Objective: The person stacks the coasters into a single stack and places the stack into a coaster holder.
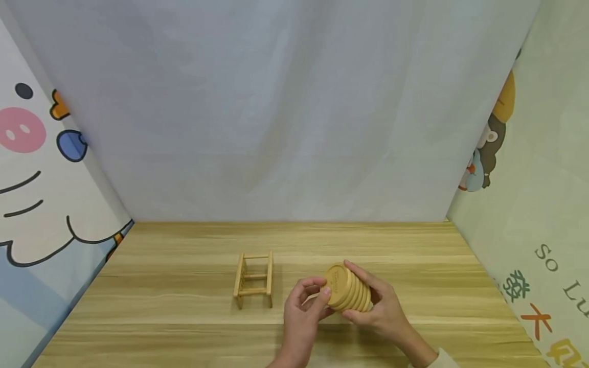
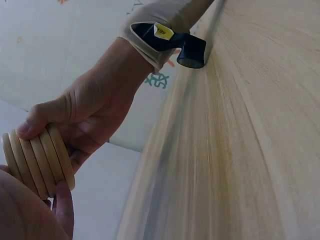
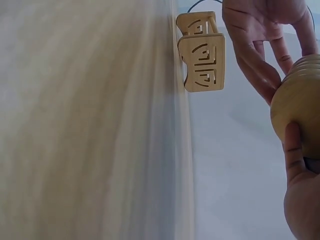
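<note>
A stack of several round wooden coasters (image 1: pixel 338 285) is held tilted above the table, its engraved face toward the upper left in the head view. My right hand (image 1: pixel 385 310) grips the stack from the right, thumb and fingers spread on opposite sides of the rims. At the left end, my left hand (image 1: pixel 298 313) has its thumb and fingertips on the front coaster's edge. The left wrist view shows the coasters (image 2: pixel 37 161) side by side, with a left fingertip (image 2: pixel 63 196) against their lower rim. In the right wrist view, a right finger lies across the plain back coaster (image 3: pixel 305 100).
Left of the hands, a small wooden coaster rack (image 1: pixel 253 292) stands on the wood-grain table (image 1: pixel 175 306); its side panel (image 3: pixel 204 62) has cut-out patterns. A pale curtain (image 1: pixel 276 128) closes the back, and printed cloths hang at both sides.
</note>
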Demonstrator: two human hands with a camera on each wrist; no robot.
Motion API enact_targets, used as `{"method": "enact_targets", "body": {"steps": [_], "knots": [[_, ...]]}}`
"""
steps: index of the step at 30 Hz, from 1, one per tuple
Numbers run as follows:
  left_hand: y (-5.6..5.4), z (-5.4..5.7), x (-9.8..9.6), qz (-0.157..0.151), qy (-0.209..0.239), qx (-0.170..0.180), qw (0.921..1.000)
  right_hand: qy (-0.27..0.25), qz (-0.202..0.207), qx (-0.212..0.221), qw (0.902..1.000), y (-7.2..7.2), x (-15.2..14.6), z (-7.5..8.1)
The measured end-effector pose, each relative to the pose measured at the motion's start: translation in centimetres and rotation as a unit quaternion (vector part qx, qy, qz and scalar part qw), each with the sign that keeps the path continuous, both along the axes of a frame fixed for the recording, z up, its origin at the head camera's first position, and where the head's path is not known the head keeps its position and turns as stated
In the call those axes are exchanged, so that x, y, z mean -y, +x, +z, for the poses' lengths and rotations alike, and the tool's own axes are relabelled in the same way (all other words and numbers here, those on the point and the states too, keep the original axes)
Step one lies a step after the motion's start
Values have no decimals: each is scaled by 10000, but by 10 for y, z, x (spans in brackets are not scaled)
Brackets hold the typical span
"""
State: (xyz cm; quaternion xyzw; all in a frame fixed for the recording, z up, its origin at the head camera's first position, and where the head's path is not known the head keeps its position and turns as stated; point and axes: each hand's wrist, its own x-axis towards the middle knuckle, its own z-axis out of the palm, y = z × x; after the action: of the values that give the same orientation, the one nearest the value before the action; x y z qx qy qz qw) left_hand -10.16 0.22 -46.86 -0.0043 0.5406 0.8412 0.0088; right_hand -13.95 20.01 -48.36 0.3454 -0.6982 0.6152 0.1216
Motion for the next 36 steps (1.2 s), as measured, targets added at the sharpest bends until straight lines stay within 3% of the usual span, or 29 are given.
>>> {"method": "enact_targets", "body": {"steps": [19,30,36], "knots": [[0,-1,3,22,-194,-343,9992,75,247,74,9996,-4,-6,5],[-3,-6,25,-753,-939,-567,9911,131,426,161,9989,-6,-8,3],[-4,-5,33,-941,-826,-438,9912,212,543,166,9982,-7,-5,5]]}}
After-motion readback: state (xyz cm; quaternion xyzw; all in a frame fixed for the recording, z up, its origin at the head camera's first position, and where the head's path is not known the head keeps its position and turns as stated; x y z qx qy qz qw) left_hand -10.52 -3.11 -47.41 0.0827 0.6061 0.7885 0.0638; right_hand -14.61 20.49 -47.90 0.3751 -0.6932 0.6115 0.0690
